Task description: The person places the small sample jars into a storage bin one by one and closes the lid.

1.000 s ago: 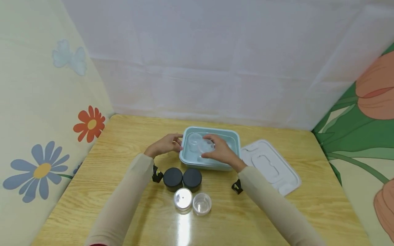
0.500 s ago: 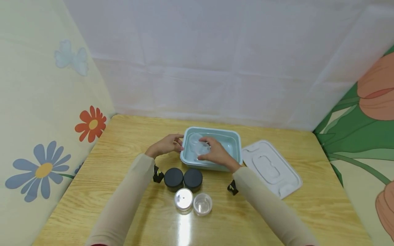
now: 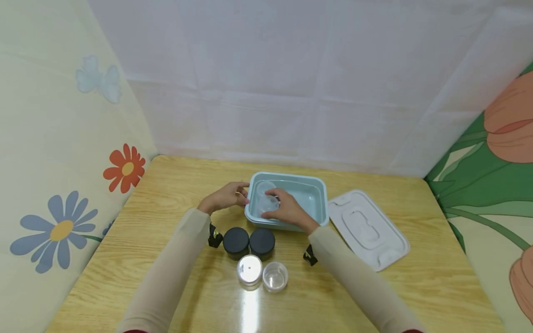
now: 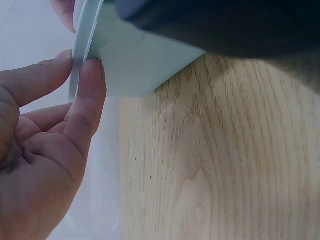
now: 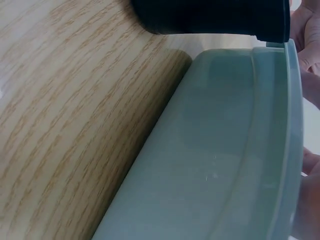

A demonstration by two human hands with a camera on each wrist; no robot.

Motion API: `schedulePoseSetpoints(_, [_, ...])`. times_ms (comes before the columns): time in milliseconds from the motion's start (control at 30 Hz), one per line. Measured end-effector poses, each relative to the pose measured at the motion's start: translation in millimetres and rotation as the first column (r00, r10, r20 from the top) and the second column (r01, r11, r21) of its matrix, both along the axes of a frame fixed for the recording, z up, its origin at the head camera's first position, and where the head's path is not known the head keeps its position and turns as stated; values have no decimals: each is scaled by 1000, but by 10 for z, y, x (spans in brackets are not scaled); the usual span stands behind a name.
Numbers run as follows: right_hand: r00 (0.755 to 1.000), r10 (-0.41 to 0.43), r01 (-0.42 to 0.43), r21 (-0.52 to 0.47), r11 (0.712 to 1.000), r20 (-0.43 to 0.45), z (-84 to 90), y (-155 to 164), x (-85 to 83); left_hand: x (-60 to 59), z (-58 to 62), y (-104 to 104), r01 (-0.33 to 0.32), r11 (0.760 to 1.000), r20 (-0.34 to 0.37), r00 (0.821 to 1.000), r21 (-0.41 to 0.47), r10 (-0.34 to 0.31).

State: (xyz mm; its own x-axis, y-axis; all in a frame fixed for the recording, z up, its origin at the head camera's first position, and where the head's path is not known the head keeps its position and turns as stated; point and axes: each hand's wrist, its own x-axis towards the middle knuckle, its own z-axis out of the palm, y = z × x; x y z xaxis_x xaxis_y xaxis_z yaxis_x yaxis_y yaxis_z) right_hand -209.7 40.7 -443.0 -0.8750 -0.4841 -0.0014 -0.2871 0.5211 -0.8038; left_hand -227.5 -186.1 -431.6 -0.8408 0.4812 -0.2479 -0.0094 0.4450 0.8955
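Observation:
A pale blue rectangular plastic box stands open-topped at the table's middle. My left hand pinches its left rim; in the left wrist view, thumb and finger sit on either side of the rim. My right hand reaches over the box and holds a clear round plastic jar between thumb and fingers, low in the box's left part. Just behind it, a second clear jar stands in the back left corner. In the right wrist view, the box's outer wall hides most of the right hand.
In front of the box stand two black-lidded jars, side by side. Nearer me are a jar with a shiny silvery top and a clear jar. A white lid lies on the wooden table right of the box.
My right hand has moved left inside the box with the clear jar, bringing it down close to the other jar. The left hand has stayed at the rim.

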Motion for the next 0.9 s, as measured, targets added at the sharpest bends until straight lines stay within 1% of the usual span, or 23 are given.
schedulePoseSetpoints(233, [1000, 9, -9, 13, 1000, 25, 14, -28, 17, 0, -5, 0, 3, 1000, 1, 1000, -9, -3])
schedulePoseSetpoints(400, [999, 16, -17, 30, 999, 32, 11, -35, 13, -1, -4, 1, 9, 1000, 5, 1000, 2, -9])
schedulePoseSetpoints(467, [999, 24, -25, 28, 999, 27, 7, -36, 8, -1, -5, 1, 8, 1000, 8, 1000, 8, -8])
schedulePoseSetpoints(700, [996, 68, -66, -38, 997, 53, -11, -34, 1, 5, -20, -18, 12, 1000, 16, 1000, 24, -13])
schedulePoseSetpoints(900, [997, 67, -66, -34, 997, 35, -17, -45, -6, 13, 0, -30, 11, 1000, 20, 1000, 21, -11])
